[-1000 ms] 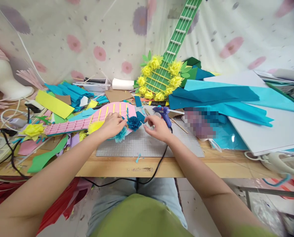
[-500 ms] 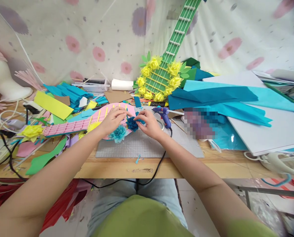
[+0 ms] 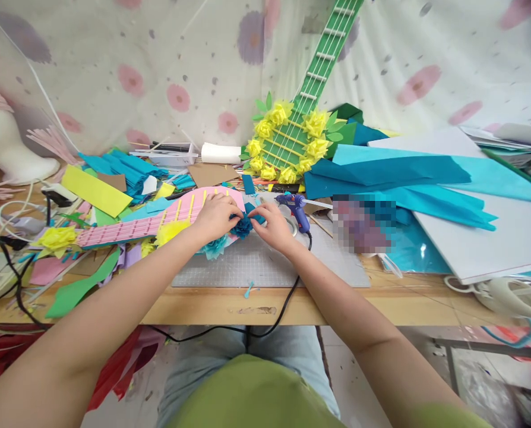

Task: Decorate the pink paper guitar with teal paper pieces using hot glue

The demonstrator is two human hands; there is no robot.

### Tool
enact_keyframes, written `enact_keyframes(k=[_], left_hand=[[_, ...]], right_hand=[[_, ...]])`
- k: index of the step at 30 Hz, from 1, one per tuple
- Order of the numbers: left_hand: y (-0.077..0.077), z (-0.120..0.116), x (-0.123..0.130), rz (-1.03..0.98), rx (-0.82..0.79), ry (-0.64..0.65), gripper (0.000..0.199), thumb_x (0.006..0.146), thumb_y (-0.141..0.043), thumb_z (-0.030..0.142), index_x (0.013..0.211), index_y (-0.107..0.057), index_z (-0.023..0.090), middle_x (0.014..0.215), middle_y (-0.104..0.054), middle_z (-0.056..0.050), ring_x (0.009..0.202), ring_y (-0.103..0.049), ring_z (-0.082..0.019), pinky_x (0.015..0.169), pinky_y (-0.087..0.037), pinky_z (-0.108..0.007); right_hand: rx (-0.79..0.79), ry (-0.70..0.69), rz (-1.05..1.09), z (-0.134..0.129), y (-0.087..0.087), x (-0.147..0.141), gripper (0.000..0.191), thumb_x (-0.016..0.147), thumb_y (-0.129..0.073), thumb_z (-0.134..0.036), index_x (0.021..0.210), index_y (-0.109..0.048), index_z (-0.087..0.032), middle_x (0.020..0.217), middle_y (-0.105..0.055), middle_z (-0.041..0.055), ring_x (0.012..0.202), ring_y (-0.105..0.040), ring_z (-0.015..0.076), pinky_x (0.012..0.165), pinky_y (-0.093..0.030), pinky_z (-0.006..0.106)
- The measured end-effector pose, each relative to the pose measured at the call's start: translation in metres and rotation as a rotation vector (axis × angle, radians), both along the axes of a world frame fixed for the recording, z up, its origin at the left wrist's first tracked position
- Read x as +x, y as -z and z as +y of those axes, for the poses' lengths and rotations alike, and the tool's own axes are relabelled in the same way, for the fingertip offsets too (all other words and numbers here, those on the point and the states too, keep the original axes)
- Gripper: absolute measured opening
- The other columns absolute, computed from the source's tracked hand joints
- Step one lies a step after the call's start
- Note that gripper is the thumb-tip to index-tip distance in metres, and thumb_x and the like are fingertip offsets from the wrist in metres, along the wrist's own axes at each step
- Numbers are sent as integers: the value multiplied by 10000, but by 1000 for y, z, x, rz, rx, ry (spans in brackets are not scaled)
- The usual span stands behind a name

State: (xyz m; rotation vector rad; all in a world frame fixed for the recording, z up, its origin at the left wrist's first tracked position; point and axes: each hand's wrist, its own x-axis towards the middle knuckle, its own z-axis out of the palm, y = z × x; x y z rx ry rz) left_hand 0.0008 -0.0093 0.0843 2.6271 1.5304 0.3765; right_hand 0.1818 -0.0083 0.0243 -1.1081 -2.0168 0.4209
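Observation:
A pink paper guitar [image 3: 122, 230] with yellow strips lies across the grey cutting mat [image 3: 265, 268], its body partly under my left hand. On the body's edge sit a yellow paper flower [image 3: 169, 232], a teal paper flower [image 3: 214, 248] and a dark blue paper flower [image 3: 244, 229]. My left hand [image 3: 220, 215] reaches over the body, its fingertips closed on the dark blue flower's left side. From the other side my right hand [image 3: 273, 226] pinches that flower's petals with thumb and forefinger. My fingers cover part of the flower.
Just right of my right hand lies a blue-purple glue gun [image 3: 297, 209], its black cord [image 3: 287, 309] running over the table edge. Behind stands a green paper guitar [image 3: 287, 139] with yellow flowers. Blue paper sheets [image 3: 385, 175] are piled at right; paper scraps [image 3: 96, 190] crowd the left.
My left hand has moved right and slightly down, its fingers coming onto the dark blue flower and partly covering the teal one. My right hand has barely shifted; its fingertips have drawn together.

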Motion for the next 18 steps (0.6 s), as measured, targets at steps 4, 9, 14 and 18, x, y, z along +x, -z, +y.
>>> enact_keyframes(k=[4, 9, 14, 18], left_hand=[[0, 5, 0, -130, -7, -32, 157, 768, -576, 223, 854, -707, 217, 949, -691, -41, 1011, -564, -236, 948, -352, -407], [-5, 11, 3, -240, -78, -113, 263, 790, -498, 180, 1004, -650, 196, 1010, -702, -43, 980, -599, -210, 912, -397, -369], [-5, 18, 2, -151, -217, -106, 284, 768, -537, 217, 1043, -611, 212, 969, -719, -32, 1037, -572, -232, 918, -392, -385], [-4, 23, 3, -164, -268, -148, 252, 776, -531, 236, 1012, -614, 204, 961, -715, -41, 969, -612, -217, 870, -417, -359]], right_hand=[[-3, -2, 68, -4, -4, 0, 106, 799, -527, -220, 879, -596, -212, 929, -609, 64, 966, -547, 211, 899, -428, 387], [-199, -9, 209, -4, -6, -14, 316, 734, -619, -335, 1001, -510, -206, 982, -602, 60, 877, -570, 187, 787, -465, 357], [-464, 11, 425, 6, -2, -25, 299, 694, -605, -269, 949, -460, -213, 812, -594, -12, 709, -561, 133, 723, -468, 326], [-592, 30, 595, 12, 3, -26, 252, 661, -585, -202, 874, -451, -215, 722, -559, -45, 683, -557, 116, 715, -465, 302]])
